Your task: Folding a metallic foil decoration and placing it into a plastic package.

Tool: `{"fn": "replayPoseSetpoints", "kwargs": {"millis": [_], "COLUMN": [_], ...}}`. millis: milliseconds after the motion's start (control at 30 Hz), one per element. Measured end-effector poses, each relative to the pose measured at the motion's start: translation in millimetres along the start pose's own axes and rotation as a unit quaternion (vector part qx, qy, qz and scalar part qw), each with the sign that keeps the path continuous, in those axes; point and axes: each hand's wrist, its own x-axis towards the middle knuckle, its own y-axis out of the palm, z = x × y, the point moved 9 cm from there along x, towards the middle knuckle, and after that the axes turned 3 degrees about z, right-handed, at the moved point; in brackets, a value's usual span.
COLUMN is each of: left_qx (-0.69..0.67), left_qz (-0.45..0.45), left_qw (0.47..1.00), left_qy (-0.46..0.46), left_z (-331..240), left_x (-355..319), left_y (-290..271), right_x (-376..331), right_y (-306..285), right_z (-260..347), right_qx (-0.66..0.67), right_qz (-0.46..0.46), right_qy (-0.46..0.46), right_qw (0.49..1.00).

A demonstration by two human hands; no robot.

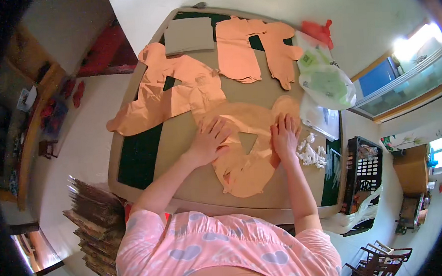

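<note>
A flat, uninflated rose-gold foil balloon [255, 168] with a triangular hole lies in front of me on the cardboard-covered table. My left hand [211, 141] rests flat on its left part, fingers spread. On its right side lies my right hand [286, 137], palm down with the fingers stretched out. Neither hand grips anything. Beyond my left hand, another crumpled foil balloon [176, 98] stretches to the table's left edge and meets the one under my hands. Farther back lie more flat foil balloons [239, 52].
A grey-brown board [189, 35] sits at the far left of the table [183, 185]. Along the right side are a white-green plastic bag [328, 85], clear packets [322, 117], tangled white pieces [312, 153] and thin clear straws [333, 164]. A black crate [365, 170] stands beyond the right edge.
</note>
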Motion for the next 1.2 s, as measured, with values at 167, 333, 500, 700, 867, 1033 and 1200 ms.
{"fn": "replayPoseSetpoints", "kwargs": {"millis": [167,333,500,700,867,1033,1200], "left_qx": [0.0,0.001,-0.122,0.008,0.031,0.016,0.018], "left_qz": [0.003,0.008,0.059,0.048,-0.02,0.022,0.057], "left_qw": [1.0,1.0,0.991,0.998,0.999,1.0,0.998], "left_qy": [-0.021,0.008,0.005,0.042,0.005,0.006,-0.025], "left_z": [2,8,-6,-18,-1,-15,-4], "left_x": [16,91,162,230,263,274,263], "left_y": [-18,-19,-3,39,43,57,55], "right_x": [37,148,229,279,299,344,315], "right_y": [-36,-39,-5,34,35,-43,-176], "right_z": [2,-14,-23,-45,-38,-127,-86], "right_qx": [0.08,0.302,0.266,0.182,0.177,0.352,0.468], "right_qz": [-0.091,-0.11,-0.119,-0.026,-0.03,-0.237,-0.371], "right_qy": [-0.035,-0.076,-0.078,-0.005,-0.001,0.054,-0.015], "right_qw": [0.992,0.944,0.953,0.983,0.984,0.904,0.802]}}
